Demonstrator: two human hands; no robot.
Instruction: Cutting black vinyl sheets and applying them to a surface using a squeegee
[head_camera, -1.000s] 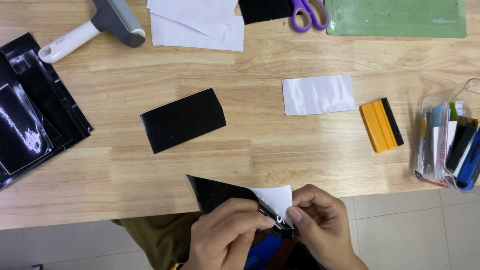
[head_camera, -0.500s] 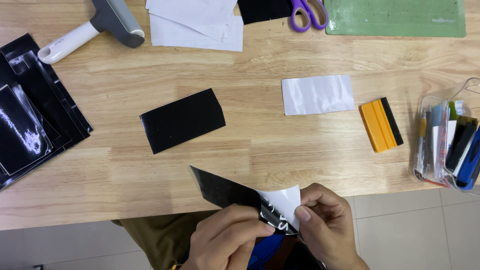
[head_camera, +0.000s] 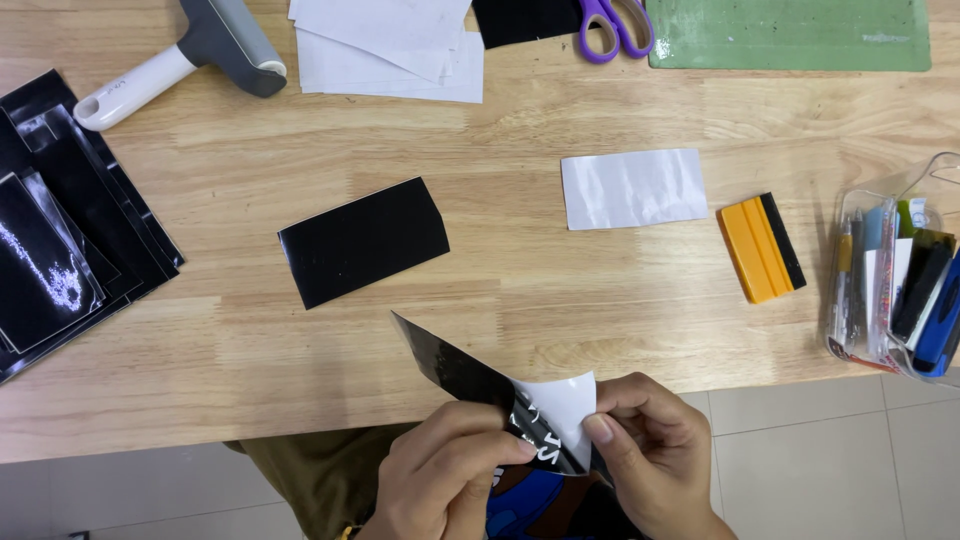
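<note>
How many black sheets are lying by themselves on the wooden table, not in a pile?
1: the flat black rectangular sheet lies alone mid-table. Another black sheet is held in both hands, more sit stacked at the left edge, and one at the top is partly hidden.

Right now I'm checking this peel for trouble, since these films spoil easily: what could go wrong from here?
1. The white backing is lifted at one corner only, pinched by the right hand; pulling unevenly might crease or tear the black film.
2. The left hand grips close to the peeled edge, so its fingers could touch the exposed side and smudge it.
3. The film is held off the wooden table, unsupported, so it may curl onto itself.
</note>
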